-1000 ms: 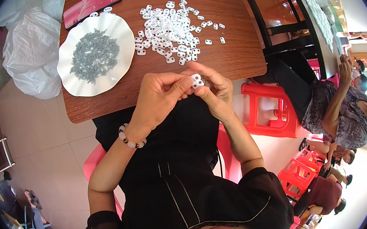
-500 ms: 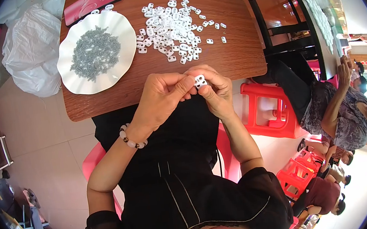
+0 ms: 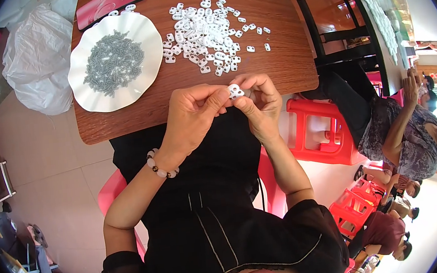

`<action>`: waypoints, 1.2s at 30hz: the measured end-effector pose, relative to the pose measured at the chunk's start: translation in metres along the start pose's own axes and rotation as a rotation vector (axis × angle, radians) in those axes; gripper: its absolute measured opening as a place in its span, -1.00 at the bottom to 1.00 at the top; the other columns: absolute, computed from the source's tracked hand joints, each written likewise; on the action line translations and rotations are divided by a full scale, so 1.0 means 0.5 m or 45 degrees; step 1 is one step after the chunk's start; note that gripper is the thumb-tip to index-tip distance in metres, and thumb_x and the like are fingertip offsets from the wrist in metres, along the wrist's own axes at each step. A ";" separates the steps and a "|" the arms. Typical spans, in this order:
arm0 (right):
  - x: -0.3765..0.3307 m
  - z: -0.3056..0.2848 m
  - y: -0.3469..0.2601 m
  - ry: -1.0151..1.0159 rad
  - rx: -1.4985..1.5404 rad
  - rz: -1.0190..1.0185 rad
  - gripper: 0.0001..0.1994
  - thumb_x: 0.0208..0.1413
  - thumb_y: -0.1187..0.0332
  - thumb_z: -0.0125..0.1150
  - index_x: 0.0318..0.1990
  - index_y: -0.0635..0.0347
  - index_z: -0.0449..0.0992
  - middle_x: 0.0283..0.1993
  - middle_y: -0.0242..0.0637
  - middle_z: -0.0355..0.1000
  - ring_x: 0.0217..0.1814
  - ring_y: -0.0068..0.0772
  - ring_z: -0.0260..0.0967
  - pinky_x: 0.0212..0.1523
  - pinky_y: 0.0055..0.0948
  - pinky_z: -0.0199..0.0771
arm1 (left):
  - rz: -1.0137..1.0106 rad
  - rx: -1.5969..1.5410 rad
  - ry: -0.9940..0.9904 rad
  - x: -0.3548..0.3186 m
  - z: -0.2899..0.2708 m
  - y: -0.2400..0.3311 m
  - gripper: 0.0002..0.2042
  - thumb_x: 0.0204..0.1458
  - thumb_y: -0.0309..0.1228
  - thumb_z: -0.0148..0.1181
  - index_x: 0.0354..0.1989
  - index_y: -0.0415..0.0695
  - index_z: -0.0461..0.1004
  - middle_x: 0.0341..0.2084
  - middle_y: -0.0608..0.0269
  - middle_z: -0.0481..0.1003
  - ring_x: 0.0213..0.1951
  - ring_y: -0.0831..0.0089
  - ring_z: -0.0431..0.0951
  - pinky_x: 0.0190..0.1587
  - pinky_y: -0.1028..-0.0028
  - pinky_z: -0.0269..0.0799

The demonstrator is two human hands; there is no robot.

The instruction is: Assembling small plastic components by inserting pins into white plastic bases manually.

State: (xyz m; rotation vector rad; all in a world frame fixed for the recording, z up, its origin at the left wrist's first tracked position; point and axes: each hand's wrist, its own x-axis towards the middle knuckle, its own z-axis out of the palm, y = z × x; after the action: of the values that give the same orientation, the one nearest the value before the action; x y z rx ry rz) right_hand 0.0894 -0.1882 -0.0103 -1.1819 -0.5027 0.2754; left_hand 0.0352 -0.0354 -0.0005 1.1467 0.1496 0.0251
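My left hand (image 3: 192,112) and my right hand (image 3: 260,100) meet at the near edge of the wooden table (image 3: 284,55), both pinching one small white plastic piece (image 3: 235,90) between their fingertips. A bead bracelet sits on my left wrist. Just beyond the hands lies a loose pile of several white plastic pieces (image 3: 204,28). To its left, a white scalloped paper plate (image 3: 83,89) holds a heap of small grey metal parts (image 3: 112,62).
A red phone (image 3: 108,1) lies at the table's far edge. A white plastic bag (image 3: 34,60) sits on the floor to the left. Red plastic stools (image 3: 316,131) stand at the right, where other people sit. I sit on a pink chair (image 3: 109,188).
Both hands stayed together at the table edge, shifting the white piece slightly between the fingertips. Nothing on the table moved.
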 end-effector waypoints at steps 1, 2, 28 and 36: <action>-0.001 -0.002 0.001 0.002 -0.001 0.000 -0.80 0.07 0.51 0.25 -0.19 0.36 0.40 -0.08 -0.18 0.38 -0.11 -0.46 0.43 -0.09 -0.52 0.45 | 0.012 -0.014 0.002 0.000 0.000 -0.002 -0.81 0.12 -0.40 0.16 -0.28 -0.30 0.58 -0.52 0.31 0.54 -0.49 0.69 0.42 -0.41 0.67 0.36; -0.003 -0.006 0.005 0.004 -0.089 -0.037 -0.83 0.08 0.51 0.24 -0.21 0.36 0.41 -0.11 -0.20 0.38 -0.13 -0.50 0.42 -0.11 -0.54 0.44 | 0.011 -0.013 0.003 0.000 0.000 -0.002 -0.81 0.12 -0.40 0.16 -0.28 -0.30 0.58 -0.52 0.31 0.54 -0.49 0.69 0.42 -0.41 0.67 0.36; -0.004 -0.003 -0.005 0.095 -0.318 0.000 -0.97 0.06 0.58 0.20 -0.36 0.36 0.48 -0.26 -0.27 0.41 -0.30 -0.62 0.35 -0.25 -0.62 0.37 | -0.076 -0.048 0.037 -0.004 -0.004 -0.007 -0.79 0.15 -0.36 0.13 -0.28 -0.29 0.56 -0.48 0.28 0.54 -0.45 0.64 0.44 -0.34 0.63 0.38; -0.004 0.000 -0.006 0.101 -0.505 -0.060 -0.96 0.03 0.57 0.23 -0.39 0.31 0.48 -0.29 -0.29 0.40 -0.31 -0.62 0.33 -0.29 -0.63 0.35 | -0.111 -0.016 0.057 -0.005 -0.005 -0.006 -0.78 0.14 -0.35 0.14 -0.29 -0.29 0.56 -0.49 0.29 0.54 -0.46 0.65 0.44 -0.35 0.63 0.37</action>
State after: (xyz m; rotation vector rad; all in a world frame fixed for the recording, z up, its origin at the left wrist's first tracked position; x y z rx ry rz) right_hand 0.0875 -0.1904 -0.0083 -1.5574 -0.5288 0.0881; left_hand 0.0320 -0.0344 -0.0039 1.1265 0.2388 -0.0255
